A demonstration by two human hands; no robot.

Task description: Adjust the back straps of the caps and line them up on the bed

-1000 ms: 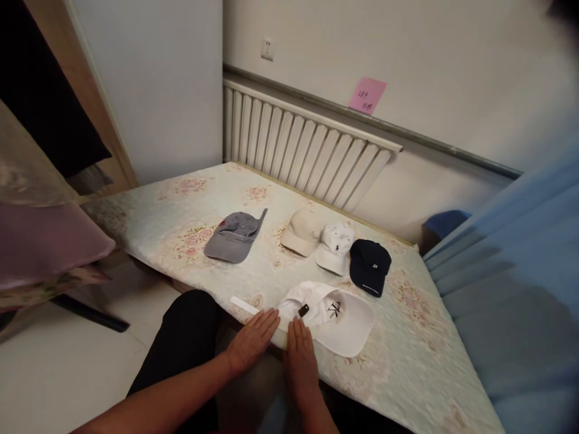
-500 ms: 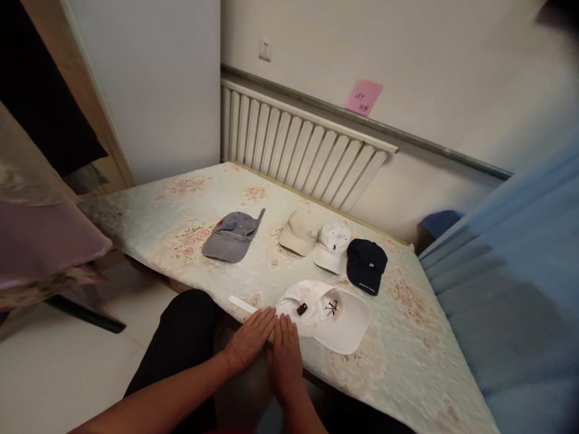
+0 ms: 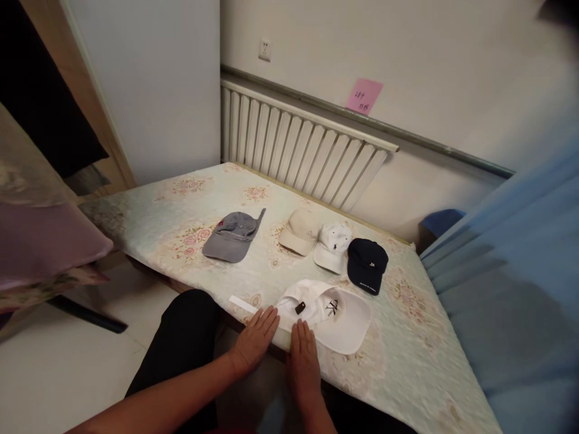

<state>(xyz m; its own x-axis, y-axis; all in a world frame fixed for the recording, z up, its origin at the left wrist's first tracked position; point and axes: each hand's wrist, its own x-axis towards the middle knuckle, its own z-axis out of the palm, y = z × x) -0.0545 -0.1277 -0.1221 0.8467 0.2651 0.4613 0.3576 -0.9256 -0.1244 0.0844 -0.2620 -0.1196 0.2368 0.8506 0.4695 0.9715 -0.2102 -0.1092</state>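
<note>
The white cap with a black logo is lying flattened at the near edge of the floral bed, its brim pointing right.

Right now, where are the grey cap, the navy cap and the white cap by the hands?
grey cap (image 3: pixel 236 229): head view, on its crown.
navy cap (image 3: pixel 368 256): head view, on its crown.
white cap (image 3: pixel 346 328): head view, on its brim.
</note>
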